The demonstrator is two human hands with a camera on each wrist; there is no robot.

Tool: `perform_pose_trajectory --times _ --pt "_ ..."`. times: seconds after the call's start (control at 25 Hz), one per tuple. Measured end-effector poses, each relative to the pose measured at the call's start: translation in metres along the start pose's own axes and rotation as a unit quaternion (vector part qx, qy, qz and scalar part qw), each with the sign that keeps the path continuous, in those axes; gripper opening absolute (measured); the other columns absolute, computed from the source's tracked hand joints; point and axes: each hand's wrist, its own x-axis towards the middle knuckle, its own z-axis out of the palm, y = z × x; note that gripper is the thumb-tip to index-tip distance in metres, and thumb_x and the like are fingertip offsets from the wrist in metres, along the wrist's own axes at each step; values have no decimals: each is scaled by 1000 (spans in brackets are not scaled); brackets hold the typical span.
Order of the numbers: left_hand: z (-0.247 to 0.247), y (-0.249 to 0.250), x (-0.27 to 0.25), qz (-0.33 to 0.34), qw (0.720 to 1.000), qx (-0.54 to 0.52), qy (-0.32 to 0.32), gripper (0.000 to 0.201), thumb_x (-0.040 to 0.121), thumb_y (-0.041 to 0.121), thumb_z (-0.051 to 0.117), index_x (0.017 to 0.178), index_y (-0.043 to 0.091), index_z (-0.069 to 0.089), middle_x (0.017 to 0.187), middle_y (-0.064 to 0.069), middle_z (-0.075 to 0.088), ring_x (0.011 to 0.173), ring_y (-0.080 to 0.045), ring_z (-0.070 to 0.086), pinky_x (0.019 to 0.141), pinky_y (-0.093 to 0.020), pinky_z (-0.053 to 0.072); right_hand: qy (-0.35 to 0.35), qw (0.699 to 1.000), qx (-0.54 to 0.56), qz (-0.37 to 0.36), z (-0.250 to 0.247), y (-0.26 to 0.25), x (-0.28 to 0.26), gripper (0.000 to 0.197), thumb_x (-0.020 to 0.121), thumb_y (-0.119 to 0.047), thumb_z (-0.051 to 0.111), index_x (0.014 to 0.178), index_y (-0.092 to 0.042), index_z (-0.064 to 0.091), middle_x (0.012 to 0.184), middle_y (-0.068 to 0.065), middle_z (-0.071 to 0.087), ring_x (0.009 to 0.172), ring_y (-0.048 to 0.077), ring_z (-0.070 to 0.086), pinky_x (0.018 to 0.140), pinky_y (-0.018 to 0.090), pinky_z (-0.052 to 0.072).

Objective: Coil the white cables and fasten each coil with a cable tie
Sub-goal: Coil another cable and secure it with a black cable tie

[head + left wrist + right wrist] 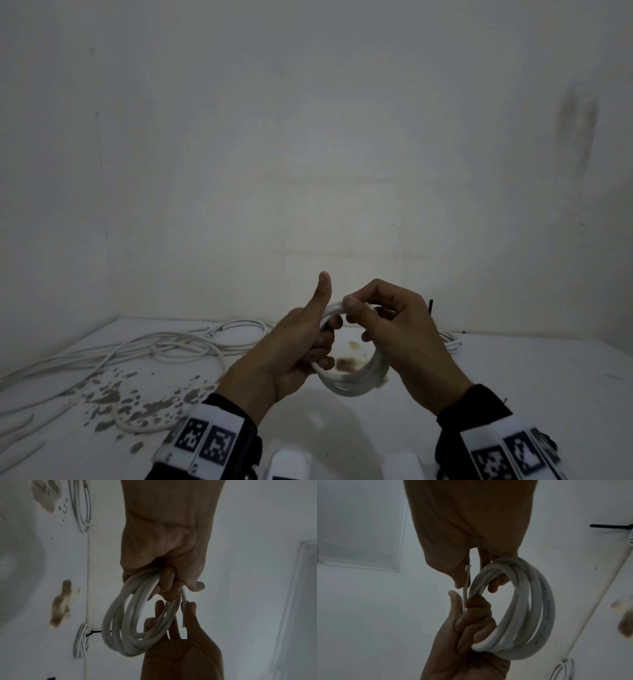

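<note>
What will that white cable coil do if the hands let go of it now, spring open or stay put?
The coil would probably spring looser: no tie shows around it, and its round, even loops suggest a fairly stiff cable. The left hand grips one side and the right hand holds the top, so it likely needs holding. The free cut end may flick out first.

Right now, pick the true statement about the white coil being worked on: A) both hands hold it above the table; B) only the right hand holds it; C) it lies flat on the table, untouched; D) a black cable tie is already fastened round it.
A: the left hand grips one side of the white coil and the right hand holds its top, above the table.
</note>
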Motion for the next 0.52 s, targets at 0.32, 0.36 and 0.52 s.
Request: perform_pose_trajectory --times 0.32,0.36,0.52 --pt "0 6 -2 7 998 59 12 58 84 69 52 49 24 45 50 5 23 43 -11 18 45 -24 28 -48 993 25 102 -4 -11 2 14 96 -21 63 103 -12 57 88 12 73 61 17 65 57 28 49" --pt "1 6 -2 11 996 82 10 58 83 70 52 51 22 48 50 4 25 42 -11 21 44 -24 29 -76 987 25 140 -7 -13 3 16 97 -23 60 103 -7 60 83 12 72 57 18 61 55 29 48" --pt "9 3 -5 25 992 123 3 62 79 73 50 63 13 55 47 3 30 39 -11 27 43 -22 34 -118 961 39 246 -17 -12 3 42 98 -39 56 80 -2 70 58 6 48 47 18 44 52 31 44"
